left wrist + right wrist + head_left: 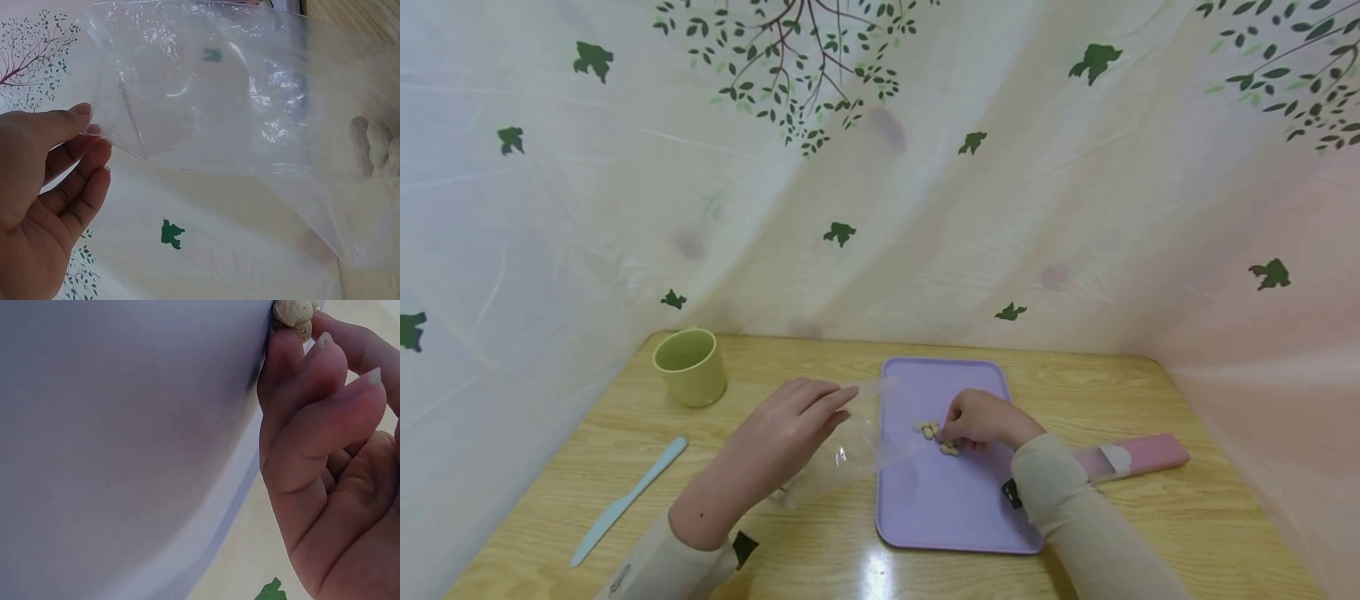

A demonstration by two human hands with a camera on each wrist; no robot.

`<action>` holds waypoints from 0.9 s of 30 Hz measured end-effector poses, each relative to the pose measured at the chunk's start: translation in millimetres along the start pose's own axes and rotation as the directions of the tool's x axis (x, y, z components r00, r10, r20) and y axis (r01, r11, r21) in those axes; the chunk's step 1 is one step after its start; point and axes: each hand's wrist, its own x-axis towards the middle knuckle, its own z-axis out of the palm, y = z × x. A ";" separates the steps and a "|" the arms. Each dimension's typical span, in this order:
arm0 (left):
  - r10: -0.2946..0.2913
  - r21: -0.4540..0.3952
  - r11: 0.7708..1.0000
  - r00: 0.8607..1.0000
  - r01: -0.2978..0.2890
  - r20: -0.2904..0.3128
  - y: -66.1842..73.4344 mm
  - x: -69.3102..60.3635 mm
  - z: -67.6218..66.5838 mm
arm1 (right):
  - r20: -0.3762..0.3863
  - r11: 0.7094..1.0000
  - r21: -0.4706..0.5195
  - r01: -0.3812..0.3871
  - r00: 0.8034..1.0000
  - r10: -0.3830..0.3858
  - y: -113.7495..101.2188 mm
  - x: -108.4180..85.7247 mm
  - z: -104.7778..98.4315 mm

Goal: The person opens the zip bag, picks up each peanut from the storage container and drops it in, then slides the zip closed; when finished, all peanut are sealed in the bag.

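Note:
My left hand (790, 425) pinches the edge of a clear plastic bag (842, 450) left of the purple tray (955, 517). In the left wrist view, thumb and fingertips of the left hand (62, 169) hold the bag (187, 112), and several peanuts (378, 144) lie in its far end. Over the tray my right hand (985, 418) reaches down to peanuts (929, 430) lying there. The right wrist view has the right hand (337, 437) with curled fingers and a peanut (294, 311) between thumb and index finger.
A green cup (691, 367) stands at the back left, with a light blue knife (628, 500) lying in front of it. Right of the tray, partly under the right sleeve, is a pink object (1153, 454) with a clear part. A patterned curtain (880, 275) hangs behind the table.

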 end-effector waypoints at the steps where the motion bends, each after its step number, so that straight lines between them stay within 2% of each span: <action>1: 0.001 -0.001 1.000 1.000 -0.001 -0.003 0.0 0.2 0.1 | 0.000 1.000 -0.005 -0.001 1.000 0.001 -0.7 -0.1 0.5; 11: 0.000 0.000 1.000 1.000 0.000 -0.003 1.2 1.0 -0.6 | -0.011 1.000 -0.007 0.003 1.000 -0.003 -5.3 -3.8 -0.8; 19: 0.019 -0.002 1.000 0.999 -0.019 -0.026 -0.2 0.7 0.5 | -0.059 0.996 0.053 0.070 0.996 -0.066 -10.0 -17.4 -21.7; 27: 0.025 -0.011 1.000 0.999 -0.026 -0.038 -0.6 -0.1 1.0 | -0.128 0.990 0.077 0.117 0.986 -0.107 -27.0 -36.9 -36.1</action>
